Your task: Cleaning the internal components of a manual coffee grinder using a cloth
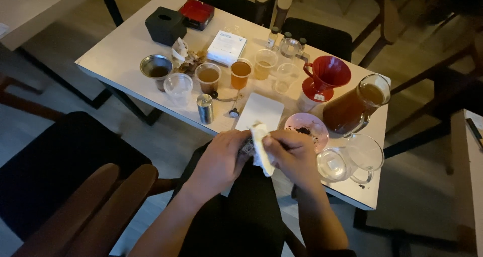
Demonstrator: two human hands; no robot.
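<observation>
Dim room, wood floor, dark chairs all around a pale tabletop (126, 46) that's pretty crowded; at the near edge both hands meet over the person's lap, just off the tabletop. The left hand (221, 159) is curled shut around some small dark object, mostly hidden so I can't tell what it is; the right hand (294, 154) is pinched closed on a white tissue (261, 149), which sits between the two hands and touches both.

Just behind the hands lies a white card (261, 111); beside it to the right a pink bowl (307, 127) with dark bits in it; nearer the right edge an empty glass pitcher (349, 159), and behind that a glass jug (354, 106) full of reddish-brown liquid, next to a red dripper (327, 76). Further back there's a row of plastic cups (240, 73) with amber liquid, a small metal canister (205, 108), a metal cup (156, 68), a black tissue box (165, 24) and a red tray (197, 13).
</observation>
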